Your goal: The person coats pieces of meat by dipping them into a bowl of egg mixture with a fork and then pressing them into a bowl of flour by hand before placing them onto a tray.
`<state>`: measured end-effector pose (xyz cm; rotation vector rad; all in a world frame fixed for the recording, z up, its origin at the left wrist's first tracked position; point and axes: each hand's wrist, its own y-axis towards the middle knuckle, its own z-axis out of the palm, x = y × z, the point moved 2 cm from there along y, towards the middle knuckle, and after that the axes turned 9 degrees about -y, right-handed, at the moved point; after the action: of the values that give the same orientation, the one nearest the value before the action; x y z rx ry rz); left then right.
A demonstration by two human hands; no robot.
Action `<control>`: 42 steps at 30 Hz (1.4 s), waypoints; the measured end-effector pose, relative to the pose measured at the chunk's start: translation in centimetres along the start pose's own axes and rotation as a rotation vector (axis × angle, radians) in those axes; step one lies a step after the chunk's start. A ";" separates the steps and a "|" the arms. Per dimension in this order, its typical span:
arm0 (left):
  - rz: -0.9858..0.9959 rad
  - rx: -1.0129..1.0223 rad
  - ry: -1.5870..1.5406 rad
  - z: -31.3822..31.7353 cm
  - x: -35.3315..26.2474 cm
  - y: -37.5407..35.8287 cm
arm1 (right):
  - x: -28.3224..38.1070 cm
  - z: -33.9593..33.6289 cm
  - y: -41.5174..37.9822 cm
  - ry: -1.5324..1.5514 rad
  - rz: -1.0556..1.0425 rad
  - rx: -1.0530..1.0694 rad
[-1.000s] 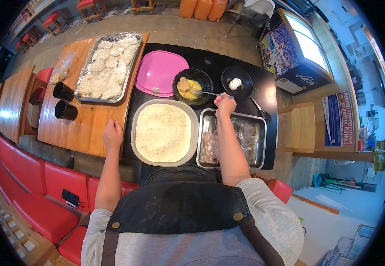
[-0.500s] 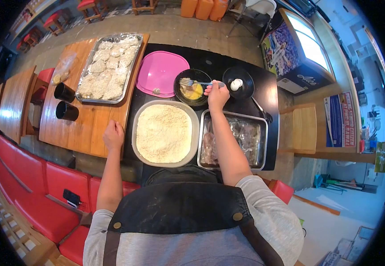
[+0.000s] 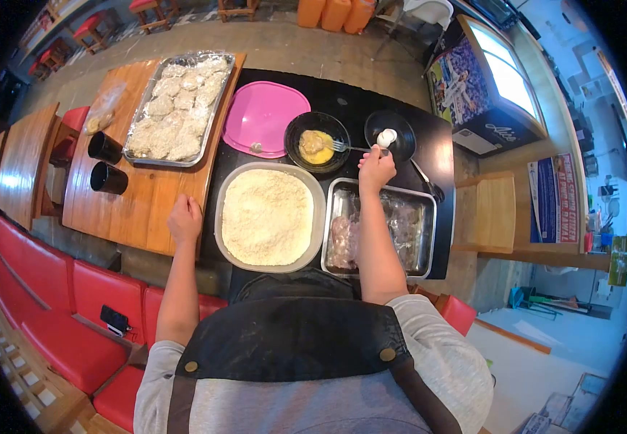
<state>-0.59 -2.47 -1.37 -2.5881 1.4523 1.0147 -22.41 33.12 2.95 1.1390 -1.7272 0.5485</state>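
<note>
I see a black desk [image 3: 342,98] beside a brown wooden desk [image 3: 143,202]. On the black one: a pink lid [image 3: 261,116], a black bowl [image 3: 316,124] of yellow egg, a silver fork [image 3: 349,147], a pale tub of cream crumbs [image 3: 267,215]. Two black cups [image 3: 104,163] near the wooden desk's left edge. Red seats [image 3: 46,289] below.

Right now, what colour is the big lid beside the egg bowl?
Pink lid, clearest in the head view.

shiny metal fork [image 3: 348,147], glossy black bowl [image 3: 317,140], matt wooden table [image 3: 136,206].
</note>
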 end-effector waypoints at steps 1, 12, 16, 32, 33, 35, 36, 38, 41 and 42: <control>-0.007 0.002 0.002 0.0 0.0 0.0 | 0.0 0.0 -0.1 0.055 0.027 0.008; -0.013 0.013 -0.009 -0.3 -0.3 0.2 | 0.9 1.4 -0.7 0.220 0.209 0.058; -0.014 0.012 -0.018 0.0 0.0 0.1 | 2.3 2.7 -1.2 0.269 0.130 0.146; -0.032 0.024 -0.022 -0.4 -0.3 0.2 | 1.1 1.2 -0.2 0.027 0.034 -0.013; -0.031 0.024 -0.018 -0.3 -0.1 0.2 | 1.2 0.9 -0.1 0.000 0.028 -0.036; -0.008 0.016 0.020 -0.1 0.0 0.2 | 1.0 0.5 0.2 -0.030 0.031 -0.039; -0.006 0.016 0.019 0.0 0.2 0.2 | 0.7 0.3 0.3 -0.034 -0.002 -0.016; 0.004 -0.002 -0.027 0.3 0.4 0.1 | 0.2 0.2 0.4 -0.043 -0.037 0.002; -0.005 0.002 -0.021 0.2 0.3 0.1 | 0.3 0.2 0.0 0.045 0.042 0.037; -0.006 0.001 -0.019 0.1 0.3 0.2 | 0.2 0.3 -0.1 0.058 0.054 0.049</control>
<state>-0.66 -2.74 -1.54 -2.5733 1.4397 1.0353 -22.45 32.77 3.03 1.1032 -1.7069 0.6543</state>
